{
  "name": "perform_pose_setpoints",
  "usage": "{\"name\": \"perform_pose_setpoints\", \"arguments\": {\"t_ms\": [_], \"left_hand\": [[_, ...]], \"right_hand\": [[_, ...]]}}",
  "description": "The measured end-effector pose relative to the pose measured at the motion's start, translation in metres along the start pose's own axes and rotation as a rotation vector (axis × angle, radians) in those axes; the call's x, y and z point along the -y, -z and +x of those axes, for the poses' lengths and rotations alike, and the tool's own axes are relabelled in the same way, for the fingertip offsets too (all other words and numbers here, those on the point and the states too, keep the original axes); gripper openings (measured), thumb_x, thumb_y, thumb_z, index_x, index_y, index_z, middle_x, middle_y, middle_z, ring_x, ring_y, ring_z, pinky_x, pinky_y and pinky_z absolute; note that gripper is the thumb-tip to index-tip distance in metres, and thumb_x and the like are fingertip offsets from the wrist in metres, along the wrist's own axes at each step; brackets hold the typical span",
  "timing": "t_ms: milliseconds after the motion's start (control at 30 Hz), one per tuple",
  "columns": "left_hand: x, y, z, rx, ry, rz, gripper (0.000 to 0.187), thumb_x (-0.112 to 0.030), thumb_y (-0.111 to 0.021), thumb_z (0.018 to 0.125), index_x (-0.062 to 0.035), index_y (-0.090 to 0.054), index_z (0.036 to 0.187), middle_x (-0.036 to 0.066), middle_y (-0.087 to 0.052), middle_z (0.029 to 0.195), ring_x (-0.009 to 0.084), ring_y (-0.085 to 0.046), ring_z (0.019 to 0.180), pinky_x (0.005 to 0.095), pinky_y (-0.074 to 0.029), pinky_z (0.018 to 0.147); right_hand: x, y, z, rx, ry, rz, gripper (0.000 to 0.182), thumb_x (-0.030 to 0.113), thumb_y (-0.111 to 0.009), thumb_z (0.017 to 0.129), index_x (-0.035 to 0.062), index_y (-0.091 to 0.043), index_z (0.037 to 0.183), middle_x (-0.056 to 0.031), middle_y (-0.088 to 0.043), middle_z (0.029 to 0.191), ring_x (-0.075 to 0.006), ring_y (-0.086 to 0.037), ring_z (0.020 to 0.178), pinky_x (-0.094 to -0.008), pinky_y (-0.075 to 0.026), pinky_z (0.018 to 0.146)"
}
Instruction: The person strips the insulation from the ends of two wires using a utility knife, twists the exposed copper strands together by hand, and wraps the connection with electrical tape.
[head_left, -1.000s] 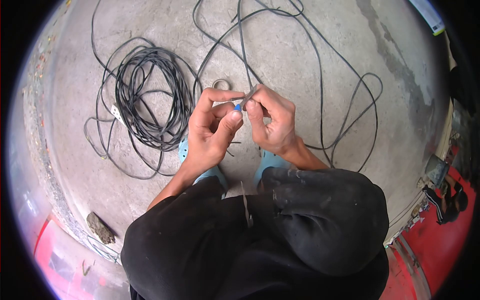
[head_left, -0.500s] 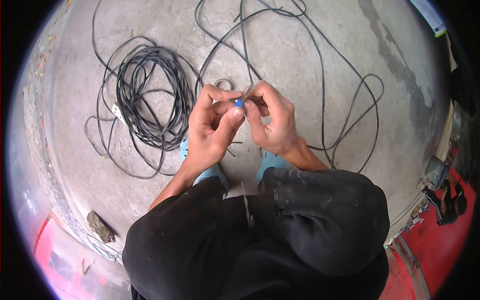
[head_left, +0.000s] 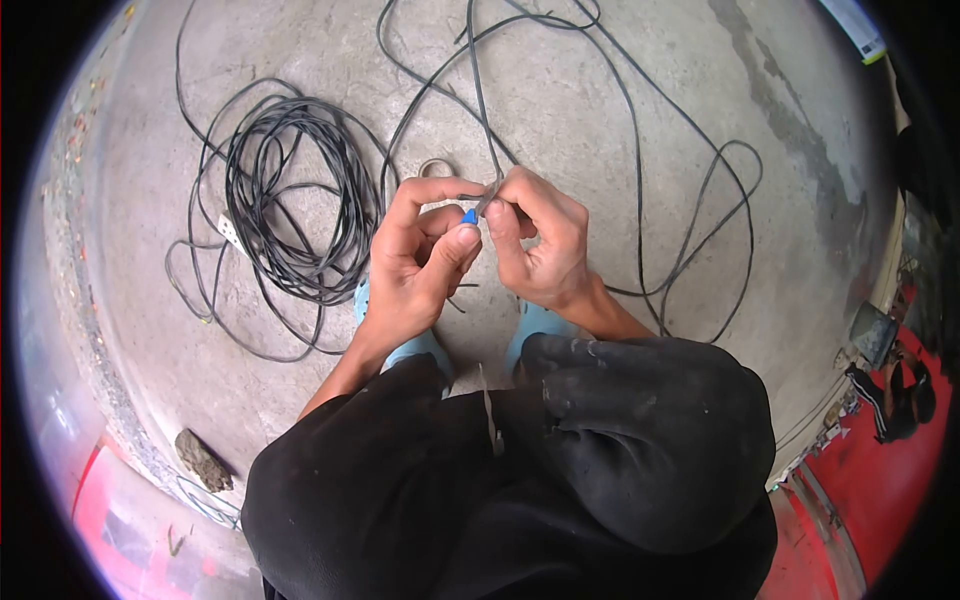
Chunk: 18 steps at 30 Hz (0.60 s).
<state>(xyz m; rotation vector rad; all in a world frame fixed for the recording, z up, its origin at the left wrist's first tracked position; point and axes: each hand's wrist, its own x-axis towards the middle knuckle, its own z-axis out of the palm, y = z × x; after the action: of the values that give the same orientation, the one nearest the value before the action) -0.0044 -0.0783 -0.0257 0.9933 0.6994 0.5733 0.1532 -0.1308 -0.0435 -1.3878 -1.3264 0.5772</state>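
Observation:
My left hand [head_left: 408, 250] is closed in a pinch, thumb and fingers on a small blue piece [head_left: 469, 216]. I cannot make out what kind of thing the blue piece is. Thumb against forefinger, my right hand [head_left: 545, 240] grips a dark cable [head_left: 483, 120] right beside it. From there the cable runs up and away across the floor. The blue piece sits at the gripped part of the cable, and fingers partly hide where they meet.
A large coil of black cable [head_left: 240, 190] lies on the concrete floor [head_left: 560, 100], with a white socket block [head_left: 230, 231] at its edge. Behind my hands is a tape-like ring [head_left: 437, 168]. Loose cable loops [head_left: 752, 200] spread right. A stone [head_left: 202, 460] lies at lower left.
The thumb and forefinger of my right hand have shifted slightly up the cable, away from the blue piece, which now shows more. The whole view has shifted a little.

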Motion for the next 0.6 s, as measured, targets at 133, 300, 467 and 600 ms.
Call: {"name": "perform_pose_setpoints", "arguments": {"t_ms": [133,300,467,600], "left_hand": [[0.0018,0.0001,-0.0007,-0.009,-0.028,-0.022,0.023,-0.006,-0.058,0.102,-0.0019,-0.05,0.123,-0.001,-0.054,0.069,0.0019,-0.042,0.057,0.0189,-0.031,0.049],[0.0038,-0.0015,-0.0005,-0.038,-0.063,-0.051,0.018,-0.005,-0.059,0.101,-0.0023,-0.05,0.118,0.0,-0.059,0.073,0.0011,-0.042,0.058,0.0185,-0.032,0.051],[0.01,0.0003,-0.0009,-0.042,-0.102,-0.1,0.016,-0.005,-0.059,0.101,-0.0024,-0.049,0.114,0.003,-0.063,0.077,0.0011,-0.044,0.06,0.0186,-0.033,0.052],[0.0034,0.0027,0.0012,0.006,-0.058,-0.093,0.016,-0.005,-0.06,0.101,-0.0015,-0.052,0.115,0.001,-0.061,0.075,0.0013,-0.045,0.06,0.0185,-0.033,0.051]], "right_hand": [[0.0001,-0.0006,-0.0007,0.021,-0.021,0.026,0.01,0.003,-0.061,0.093,-0.0016,-0.057,0.085,-0.0095,-0.054,0.072,-0.0178,-0.052,0.053,-0.0319,-0.04,0.047],[0.0013,-0.0019,-0.0017,0.066,-0.064,0.061,0.011,0.004,-0.06,0.093,-0.0014,-0.057,0.083,-0.0098,-0.053,0.069,-0.0192,-0.051,0.052,-0.0329,-0.04,0.047],[0.0039,-0.0028,-0.0013,0.077,-0.095,0.071,0.016,0.007,-0.058,0.095,-0.0007,-0.056,0.081,-0.0099,-0.051,0.065,-0.0183,-0.05,0.05,-0.0324,-0.039,0.047],[-0.0001,-0.0037,-0.0053,0.091,-0.162,0.176,0.021,0.01,-0.056,0.098,-0.0001,-0.055,0.081,-0.0065,-0.048,0.061,-0.0117,-0.046,0.052,-0.0298,-0.035,0.047]]}}
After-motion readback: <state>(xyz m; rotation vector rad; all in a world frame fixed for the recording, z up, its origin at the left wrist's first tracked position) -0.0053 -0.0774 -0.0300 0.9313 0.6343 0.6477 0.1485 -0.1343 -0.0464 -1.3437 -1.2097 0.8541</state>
